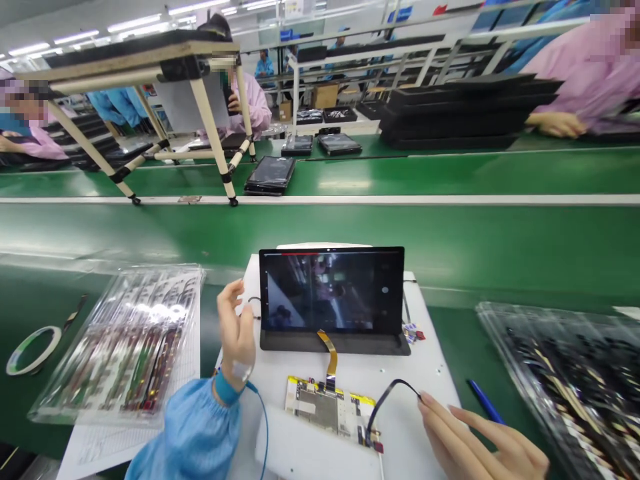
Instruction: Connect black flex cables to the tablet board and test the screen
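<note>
A tablet screen (332,291) stands propped on a dark base on a white mat (425,400) in front of me. A gold flex ribbon (330,357) runs from it down to a bare circuit board (330,408). My left hand (235,330), in a blue sleeve with a wrist strap, is raised open just left of the screen, fingers apart and holding nothing. My right hand (480,443) lies at the lower right with fingers stretched out, one fingertip touching the end of a thin black cable (387,397) that loops from the board's right edge.
A clear tray of circuit boards (125,343) sits left, a tape roll (33,348) beyond it. Another tray of parts (570,373) is at right, a blue pen (483,400) beside the mat. A green conveyor (450,227) carries tablets; people in pink and blue work opposite.
</note>
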A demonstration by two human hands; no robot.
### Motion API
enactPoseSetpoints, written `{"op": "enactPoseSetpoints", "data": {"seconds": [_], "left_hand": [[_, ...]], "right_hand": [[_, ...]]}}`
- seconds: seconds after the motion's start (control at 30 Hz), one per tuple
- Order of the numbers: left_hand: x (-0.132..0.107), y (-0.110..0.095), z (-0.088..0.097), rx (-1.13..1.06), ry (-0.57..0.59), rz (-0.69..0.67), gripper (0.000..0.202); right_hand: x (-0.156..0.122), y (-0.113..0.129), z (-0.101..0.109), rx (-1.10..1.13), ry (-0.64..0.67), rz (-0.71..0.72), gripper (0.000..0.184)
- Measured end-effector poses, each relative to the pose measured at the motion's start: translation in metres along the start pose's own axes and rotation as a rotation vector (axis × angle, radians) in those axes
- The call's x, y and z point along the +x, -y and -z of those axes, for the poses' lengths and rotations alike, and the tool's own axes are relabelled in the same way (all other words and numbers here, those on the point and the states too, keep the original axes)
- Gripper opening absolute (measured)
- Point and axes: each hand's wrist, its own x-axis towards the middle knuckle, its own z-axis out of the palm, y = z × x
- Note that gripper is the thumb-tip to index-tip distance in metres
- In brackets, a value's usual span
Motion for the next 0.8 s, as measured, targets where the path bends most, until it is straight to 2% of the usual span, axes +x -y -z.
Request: {"op": "enactPoseSetpoints", "data": {"seconds": [0.1,0.2,0.3,0.4,0.47,0.53,0.67,0.8], "left_hand": [[0.0,-0.02,0.019,0.183,0.01,-0.269,0.034],[0.001,-0.052,0.031,0.432,0.14,-0.537,0.034],[0.0,-0.085,0.031,0.638,0.288,-0.701,0.046],[0.003,-0.101,0.02,0.73,0.358,-0.864,0.051],[0.008,-0.096,0.011,0.785,0.378,-0.969,0.044],[0.012,-0.081,0.003,0.868,0.396,-1.011,0.037],[0.015,-0.041,0.001,0.992,0.389,-0.87,0.037],[0.011,-0.024,0.014,1.011,0.341,-0.814,0.039]], "right_hand": [[-0.001,0.005,-0.003,0.021,-0.03,-0.048,0.049],[0.0,0.008,-0.006,0.053,-0.078,-0.1,0.042],[0.002,0.01,-0.006,0.094,-0.107,-0.113,0.037],[0.004,0.01,-0.006,0.1,-0.112,-0.099,0.034],[0.005,0.01,-0.006,0.097,-0.124,-0.088,0.03],[0.005,0.009,-0.007,0.096,-0.14,-0.079,0.027],[0.008,0.009,-0.009,0.08,-0.152,-0.088,0.029],[0.01,0.009,-0.008,0.082,-0.138,-0.075,0.032]]}}
